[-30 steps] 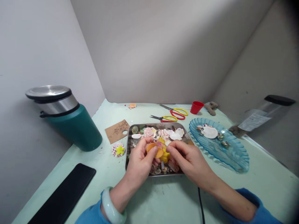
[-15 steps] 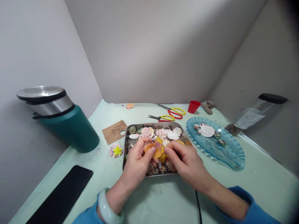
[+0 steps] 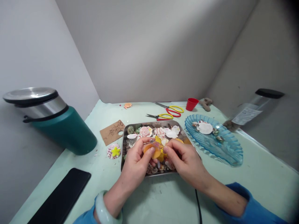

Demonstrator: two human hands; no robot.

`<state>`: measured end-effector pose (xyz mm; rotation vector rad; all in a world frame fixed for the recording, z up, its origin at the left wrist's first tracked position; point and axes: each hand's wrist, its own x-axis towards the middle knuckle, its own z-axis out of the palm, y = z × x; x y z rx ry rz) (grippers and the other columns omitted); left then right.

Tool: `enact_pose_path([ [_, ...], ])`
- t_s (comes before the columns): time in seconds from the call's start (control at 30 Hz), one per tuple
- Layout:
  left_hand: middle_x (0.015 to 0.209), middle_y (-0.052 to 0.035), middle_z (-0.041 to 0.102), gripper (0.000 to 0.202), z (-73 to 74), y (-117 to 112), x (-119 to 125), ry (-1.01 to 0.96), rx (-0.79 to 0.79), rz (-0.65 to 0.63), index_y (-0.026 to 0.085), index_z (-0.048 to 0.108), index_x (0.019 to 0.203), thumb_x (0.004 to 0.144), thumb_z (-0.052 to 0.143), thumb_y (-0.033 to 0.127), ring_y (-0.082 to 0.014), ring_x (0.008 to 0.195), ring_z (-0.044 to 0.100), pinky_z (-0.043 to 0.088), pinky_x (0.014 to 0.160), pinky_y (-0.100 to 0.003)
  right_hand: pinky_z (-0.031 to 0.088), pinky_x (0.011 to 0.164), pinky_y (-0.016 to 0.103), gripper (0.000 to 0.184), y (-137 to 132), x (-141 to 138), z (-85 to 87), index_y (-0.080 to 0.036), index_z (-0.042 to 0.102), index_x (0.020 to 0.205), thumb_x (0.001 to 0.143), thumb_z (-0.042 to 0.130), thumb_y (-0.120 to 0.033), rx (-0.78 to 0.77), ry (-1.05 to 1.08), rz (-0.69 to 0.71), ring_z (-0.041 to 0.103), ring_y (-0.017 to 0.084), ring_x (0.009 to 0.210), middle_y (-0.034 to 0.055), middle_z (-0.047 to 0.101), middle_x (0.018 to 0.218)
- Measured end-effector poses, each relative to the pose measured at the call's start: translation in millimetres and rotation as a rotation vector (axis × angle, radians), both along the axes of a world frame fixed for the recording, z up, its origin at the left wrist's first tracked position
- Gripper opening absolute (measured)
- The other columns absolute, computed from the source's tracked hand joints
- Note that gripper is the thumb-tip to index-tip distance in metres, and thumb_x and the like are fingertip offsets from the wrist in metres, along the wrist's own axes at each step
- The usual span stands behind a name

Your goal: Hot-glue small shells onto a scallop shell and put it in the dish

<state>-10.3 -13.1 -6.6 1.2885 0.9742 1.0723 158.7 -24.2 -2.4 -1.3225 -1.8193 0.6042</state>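
Centrally, orange shell [image 3: 157, 153], between the hands [image 3: 135, 160]

Green bottle [image 3: 65, 129]: well to the left of the fingers [image 3: 175, 146]
Black phone [image 3: 62, 196]: on their near left
Red cup [image 3: 192, 105]: beyond them, to the right
Clear jar [image 3: 248, 113]: far to their right

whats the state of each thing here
Left hand: pinching orange shell
Orange shell: held
Right hand: pinched, item unclear
Metal tray: uncovered, holding shells
Green bottle: lidded, standing
Clear jar: lidded
Blue dish: uncovered, holding white shell
Red cup: upright
Front scissors: lying flat
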Motion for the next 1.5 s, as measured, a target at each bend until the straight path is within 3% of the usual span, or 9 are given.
enact_pose_path([
  [0.13,0.096,-0.0029,0.065,0.026,-0.2,0,-2,0.023,0.011,-0.027,0.021,0.056,0.111,0.088,0.058,0.034,-0.0118,0.062,0.06,0.051,0.061,-0.027,0.034,0.054,0.023,0.029,1,0,-1.6,-0.02,0.052,0.068,0.095,0.047,-0.03,-0.004,0.028,-0.018,0.045,0.011,0.052,-0.0046,0.049,0.055],
  [0.33,0.091,-0.0017,0.067,0.017,-1.7,1,0,-0.005,0.027,0.013,0.021,0.061,0.098,0.085,0.063,0.032,-0.0145,0.082,0.061,0.048,0.074,-0.025,0.035,0.056,0.023,0.028,3,2,-3.3,-0.019,0.054,0.07,0.096,0.047,-0.03,0.033,0.003,0.013,0.047,0.01,0.053,-0.0043,0.05,0.057],
  [0.57,0.083,-0.0001,0.064,0.024,-1.3,3,0,-0.124,-0.03,0.088,0.019,0.064,0.091,0.083,0.066,0.041,-0.0124,0.076,0.058,0.047,0.07,-0.022,0.034,0.056,0.023,0.025,2,5,-4.3,-0.018,0.054,0.072,0.095,0.048,-0.025,0.14,-0.072,0.039,0.047,0.01,0.052,-0.0035,0.052,0.059],
  [0.83,0.081,-0.0008,0.062,0.022,-3.5,5,-3,-0.158,-0.067,0.067,0.017,0.063,0.085,0.086,0.063,0.039,-0.0131,0.078,0.056,0.045,0.072,-0.023,0.035,0.056,0.023,0.022,3,4,-6.0,-0.017,0.057,0.077,0.096,0.047,-0.021,0.245,-0.098,0.084,0.048,0.01,0.052,-0.0027,0.053,0.06],
  [1.5,0.085,-0.0019,0.061,0.016,5.1,1,-5,-0.262,-0.125,0.017,0.018,0.064,0.086,0.084,0.063,0.033,-0.0147,0.08,0.055,0.043,0.072,-0.025,0.037,0.057,0.024,0.018,5,4,-7.6,-0.018,0.058,0.083,0.096,0.047,-0.025,0.187,-0.06,0.079,0.05,0.011,0.054,-0.003,0.055,0.061],
])
